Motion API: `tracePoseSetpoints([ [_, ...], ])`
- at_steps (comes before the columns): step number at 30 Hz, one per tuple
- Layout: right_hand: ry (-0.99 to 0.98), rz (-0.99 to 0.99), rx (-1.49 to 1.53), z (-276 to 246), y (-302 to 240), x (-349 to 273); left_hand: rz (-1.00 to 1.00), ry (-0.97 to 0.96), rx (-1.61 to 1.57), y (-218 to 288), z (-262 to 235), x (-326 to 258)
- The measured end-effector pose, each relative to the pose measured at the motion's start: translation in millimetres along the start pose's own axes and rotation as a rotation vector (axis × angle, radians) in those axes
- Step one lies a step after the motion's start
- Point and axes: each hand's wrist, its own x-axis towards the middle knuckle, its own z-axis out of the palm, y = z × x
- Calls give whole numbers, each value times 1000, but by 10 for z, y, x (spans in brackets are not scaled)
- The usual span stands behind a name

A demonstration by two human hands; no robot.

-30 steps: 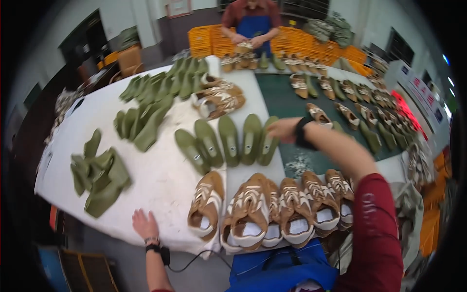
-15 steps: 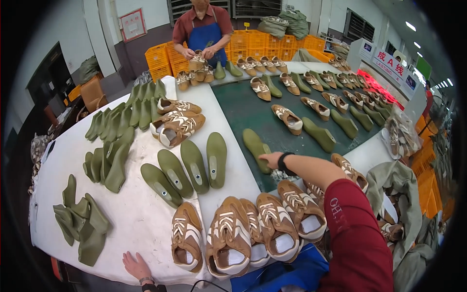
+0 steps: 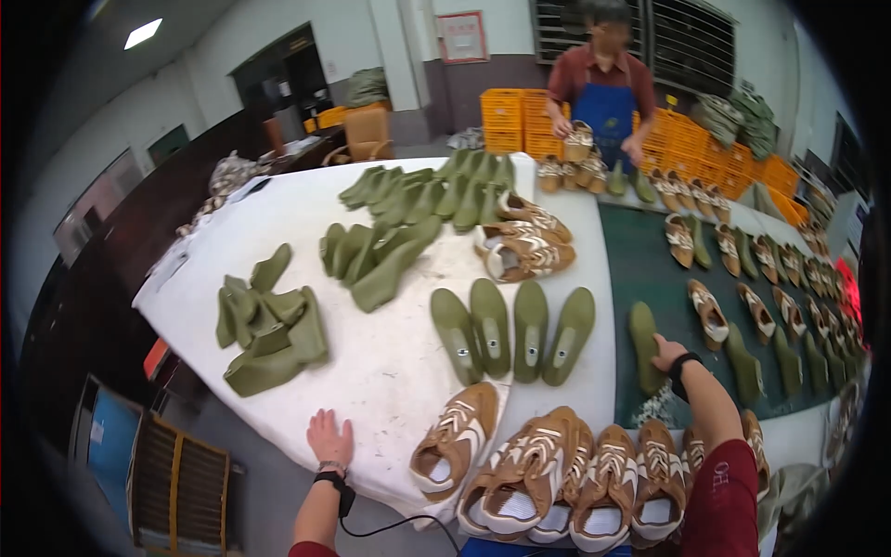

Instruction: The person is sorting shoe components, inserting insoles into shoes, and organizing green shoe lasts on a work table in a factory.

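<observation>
White cloth covered the tabletop [image 3: 371, 390], which met a green surface [image 3: 636, 269] on the right. Over that green part, the right hand [image 3: 668, 354] had its fingers bent against the right side of a green shoe form [image 3: 642, 339]; they seemed to touch it, though whether they had closed round it could not be told. The left hand [image 3: 330, 438] was palm down at the near cloth edge, fingers spread, holding nothing. The step in hand looked like placing or picking up that single form, which of the two being unclear. Lifting it would call for a grip on both sides; leaving it, for a clean release without tipping it. Left of it, four similar forms [image 3: 531, 330] lay in a row, with brown-and-white shoes [image 3: 608, 478] on the near side, toes pointing away. Farther right, shoes and forms stood in lines. Green forms [image 3: 269, 325] lay piled toward the left. Beyond the far end, a co-worker in a blue apron [image 3: 603, 121] had one hand at a shoe [image 3: 577, 142], near orange crates [image 3: 501, 121].
</observation>
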Motion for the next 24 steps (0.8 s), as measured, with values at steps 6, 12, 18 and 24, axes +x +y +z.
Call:
tracePoseSetpoints([
  [6, -100, 15, 29, -31, 111, -431, -34, -55, 12, 34, -66, -85],
  [12, 23, -186, -317, -615, 486, -822, 38, -60, 76, -61, 12, 68],
  [18, 6, -193, 203, -1508, 361, -2380, 80, -115, 98, -179, 86, 190],
  [24, 246, -243, 687, -1512, 438, -3707, 84, -202, 172, -164, 96, 174],
])
